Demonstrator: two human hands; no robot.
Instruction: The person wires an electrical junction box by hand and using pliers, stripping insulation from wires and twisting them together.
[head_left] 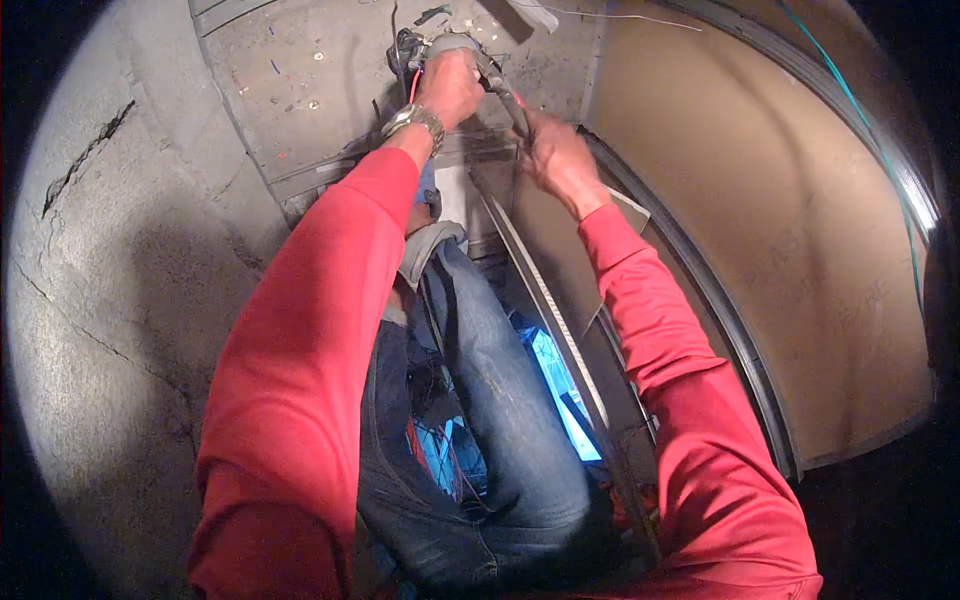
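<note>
Both arms, in red sleeves, reach far forward to a clump of dark wires (408,50). My left hand (452,88), with a metal-banded watch (415,124) at its wrist, is closed just below a rounded grey piece (454,42); whether it grips that piece is hidden. A red wire (415,86) runs beside its fingers. My right hand (562,158) is wrapped round the lower end of a long-handled grey tool (503,92). The tool slants up and left to the grey piece; its head is too hidden to tell its kind.
A cracked concrete surface (120,250) fills the left side. Large brown boards (760,220) in metal channels (700,280) stand at the right. My jeans-clad legs (510,400) are below, near a pale perforated strip (545,300) and a bright blue opening (562,390). A green cable (870,140) hangs far right.
</note>
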